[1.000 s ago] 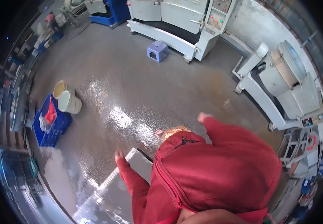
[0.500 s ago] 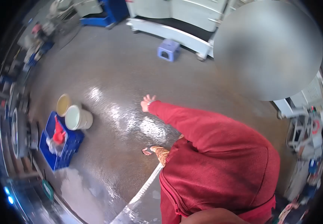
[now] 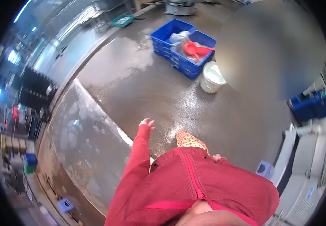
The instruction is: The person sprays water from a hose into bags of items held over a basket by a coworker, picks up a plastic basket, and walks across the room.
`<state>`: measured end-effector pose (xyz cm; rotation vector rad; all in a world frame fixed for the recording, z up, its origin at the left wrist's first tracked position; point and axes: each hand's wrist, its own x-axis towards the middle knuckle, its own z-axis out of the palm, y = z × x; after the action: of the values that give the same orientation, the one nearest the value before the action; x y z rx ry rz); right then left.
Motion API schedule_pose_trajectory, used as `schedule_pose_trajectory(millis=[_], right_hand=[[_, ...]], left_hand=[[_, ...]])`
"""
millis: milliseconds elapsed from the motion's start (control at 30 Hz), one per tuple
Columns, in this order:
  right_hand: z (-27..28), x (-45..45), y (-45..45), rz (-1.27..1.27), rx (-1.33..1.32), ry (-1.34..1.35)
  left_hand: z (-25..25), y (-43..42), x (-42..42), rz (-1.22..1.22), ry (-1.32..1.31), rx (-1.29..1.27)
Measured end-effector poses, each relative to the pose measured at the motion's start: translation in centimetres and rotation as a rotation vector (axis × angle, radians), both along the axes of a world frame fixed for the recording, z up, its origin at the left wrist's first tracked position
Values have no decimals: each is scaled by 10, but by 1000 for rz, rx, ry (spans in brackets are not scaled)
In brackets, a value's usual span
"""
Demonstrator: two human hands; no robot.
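Note:
My left hand point(image 3: 146, 122) is held out over the wet floor point(image 3: 129, 101), with its fingers loosely apart and nothing in them. My right hand point(image 3: 217, 157) shows only in part at my side, by the edge of the red jacket point(image 3: 223, 180); how its fingers are set is not clear. Ahead of me stand two blue crates point(image 3: 188, 67) side by side, with a red scoop-like plastic piece point(image 3: 196, 49) and a clear plastic bag point(image 3: 180, 37) in them. Against the nearer crate is a white bucket point(image 3: 212, 79). Both hands are well apart from these things.
A pale raised strip point(image 3: 99, 109) crosses the floor at left. A green basket point(image 3: 122, 21) lies farther back. Purple stools point(image 3: 264, 170) stand at right and lower left. White machine cabinets point(image 3: 302, 162) line the right. A round blur hides the upper right.
My view has swung left, so the crates and bucket now appear ahead. My outstretched right arm has dropped to my side. My left arm has come into view.

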<state>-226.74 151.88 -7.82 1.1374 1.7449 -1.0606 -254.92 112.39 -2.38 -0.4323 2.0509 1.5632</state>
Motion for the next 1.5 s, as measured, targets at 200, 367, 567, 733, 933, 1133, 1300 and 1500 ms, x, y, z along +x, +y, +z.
schedule_pose_trajectory(millis=[200,367,567,733,933,1133,1300,1500], right_hand=[[-36,-256,43,29,-28,95],[15,-513,48,53,-99,315],[5,-788,-29,284,-186,405],[-9,-893,-161,446,-368,470],[-13,-932,-252,616,-516,281],[-57,-1049,-180,446,-291,164],[22,-1241,-267,594,-24,226],[-29,-1409,-502,931,-281,120]], left_hand=[[-20,-17,-117,5,6,-117],[-187,-155,-77,365,-124,-454],[-26,-141,-36,926,-474,-625],[-31,-118,-45,516,-1104,-717],[-104,-228,-129,153,-1024,-633],[-116,-459,-448,516,-218,-772],[-53,-520,-736,568,409,-510],[-33,-552,-831,469,149,-538]])
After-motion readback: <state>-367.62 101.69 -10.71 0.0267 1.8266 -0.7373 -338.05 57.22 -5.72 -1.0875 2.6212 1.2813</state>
